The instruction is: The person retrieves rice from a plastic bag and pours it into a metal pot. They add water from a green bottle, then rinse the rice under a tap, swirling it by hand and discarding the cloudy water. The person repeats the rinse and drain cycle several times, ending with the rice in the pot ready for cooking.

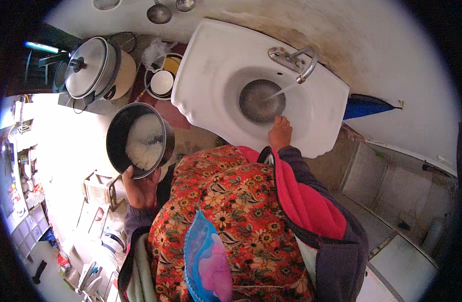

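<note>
My left hand (141,187) grips the lower rim of a dark round cooking pot (170,139), which is tilted and holds white rice (144,145), left of the sink. My right hand (281,132) is at the near rim of a round metal bowl (258,101) in the basin of the white ceramic sink (212,53); its fingers are curled on that rim. A thin stream of water runs from the chrome faucet (306,66) into the bowl. Cloudy-looking water seems to lie in the bowl.
A large lidded cooker (119,75) stands at the upper left. Between it and the sink are a white bowl (162,83) and a clear plastic bag (153,54). Ladles (159,14) hang on the wall. A wooden stool (100,188) stands at lower left.
</note>
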A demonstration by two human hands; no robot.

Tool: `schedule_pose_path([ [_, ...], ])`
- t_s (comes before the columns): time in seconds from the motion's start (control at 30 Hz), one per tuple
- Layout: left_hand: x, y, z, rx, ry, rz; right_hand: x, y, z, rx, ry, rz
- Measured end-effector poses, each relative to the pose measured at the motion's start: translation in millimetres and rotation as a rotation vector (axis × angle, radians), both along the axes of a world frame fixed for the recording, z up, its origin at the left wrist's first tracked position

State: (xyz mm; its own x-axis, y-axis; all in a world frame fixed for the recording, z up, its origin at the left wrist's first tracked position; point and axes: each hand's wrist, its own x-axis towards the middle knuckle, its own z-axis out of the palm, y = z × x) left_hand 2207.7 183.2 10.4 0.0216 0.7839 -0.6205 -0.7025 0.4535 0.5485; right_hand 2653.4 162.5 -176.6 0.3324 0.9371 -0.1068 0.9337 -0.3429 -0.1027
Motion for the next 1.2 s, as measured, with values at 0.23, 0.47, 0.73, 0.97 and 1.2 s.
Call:
schedule_pose_path([
  [0.23, 4, 7, -4, -0.006, 0.009, -0.097, 15, 11, 0, 0.040, 0.330, -0.156],
  [0.47, 7, -1, -2, -0.008, -0.019, -0.050, 30, -9, 36, -0.114, 0.775, -0.314],
  [0.73, 13, -8, -5, 0.043, -0.032, -0.037, 50, -13, 44, 0.111, 1.832, -0.779],
  [0.97, 25, -9, 1, 0.043, -0.004, -0.037, 53, 24, 46, 0.042, 2.181, -0.809],
  [1.2, 27, -12, -1, 0.017, 0.010, -0.062, 50, 36, 63, -0.099, 1.694, -0.413],
])
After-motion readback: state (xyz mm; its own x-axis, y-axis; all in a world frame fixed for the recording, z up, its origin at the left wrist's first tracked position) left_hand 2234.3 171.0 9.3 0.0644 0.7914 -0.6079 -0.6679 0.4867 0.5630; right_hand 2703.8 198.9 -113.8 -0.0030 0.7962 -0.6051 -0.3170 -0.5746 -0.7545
